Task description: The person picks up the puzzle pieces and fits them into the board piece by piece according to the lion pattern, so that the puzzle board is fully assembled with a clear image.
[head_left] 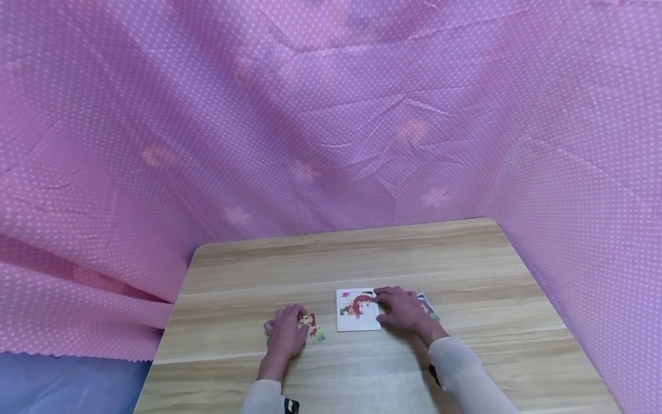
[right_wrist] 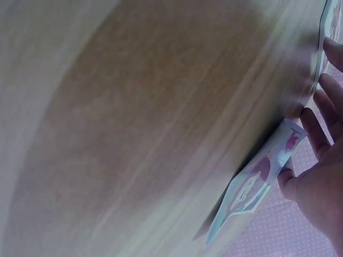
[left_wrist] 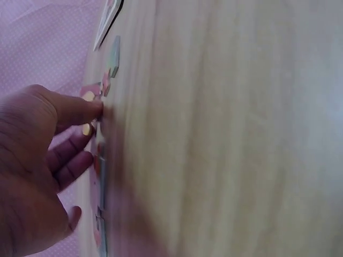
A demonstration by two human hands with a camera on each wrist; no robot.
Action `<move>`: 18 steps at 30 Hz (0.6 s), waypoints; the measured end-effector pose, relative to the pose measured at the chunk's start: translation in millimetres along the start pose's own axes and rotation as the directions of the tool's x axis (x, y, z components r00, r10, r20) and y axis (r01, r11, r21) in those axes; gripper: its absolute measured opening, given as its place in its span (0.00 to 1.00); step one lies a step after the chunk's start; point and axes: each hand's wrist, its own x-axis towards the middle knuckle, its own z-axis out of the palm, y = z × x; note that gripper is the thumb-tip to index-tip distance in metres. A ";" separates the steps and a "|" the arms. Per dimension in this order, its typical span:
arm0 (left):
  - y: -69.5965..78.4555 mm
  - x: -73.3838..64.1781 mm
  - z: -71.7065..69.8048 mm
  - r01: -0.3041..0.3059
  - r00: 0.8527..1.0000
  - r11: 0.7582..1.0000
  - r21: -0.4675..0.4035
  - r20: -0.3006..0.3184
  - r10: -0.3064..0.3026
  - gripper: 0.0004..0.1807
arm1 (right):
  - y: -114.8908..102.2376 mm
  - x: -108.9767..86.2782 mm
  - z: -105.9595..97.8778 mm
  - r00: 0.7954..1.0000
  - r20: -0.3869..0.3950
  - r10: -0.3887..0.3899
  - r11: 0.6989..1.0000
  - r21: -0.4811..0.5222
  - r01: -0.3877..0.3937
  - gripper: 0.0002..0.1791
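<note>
My left hand (head_left: 289, 332) is low over a loose group of picture puzzle pieces (head_left: 309, 320). In the left wrist view its thumb and index finger pinch a small pink puzzle piece (left_wrist: 91, 89), partly hidden by the fingertips. More pieces (left_wrist: 102, 182) lie edge-on under the other fingers. To the right is a white square puzzle board (head_left: 357, 322) with a part-filled picture of a red-haired figure. My right hand (head_left: 400, 309) rests its fingertips on the board's right edge. Beneath that hand lies a printed picture sheet (right_wrist: 257, 179), partly covered, close to the thumb.
All of this lies on a light wood-grain table (head_left: 351, 264) with rounded far corners. Pink dotted cloth (head_left: 331, 126) hangs behind the table and along both sides. Blue fabric (head_left: 67, 382) shows at the lower left.
</note>
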 end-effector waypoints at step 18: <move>-3.2 11.2 -2.3 -0.038 0.998 0.976 -0.213 -0.048 0.029 0.08 | -2.5 6.7 1.1 1.000 0.000 0.021 1.000 0.004 -0.021 0.28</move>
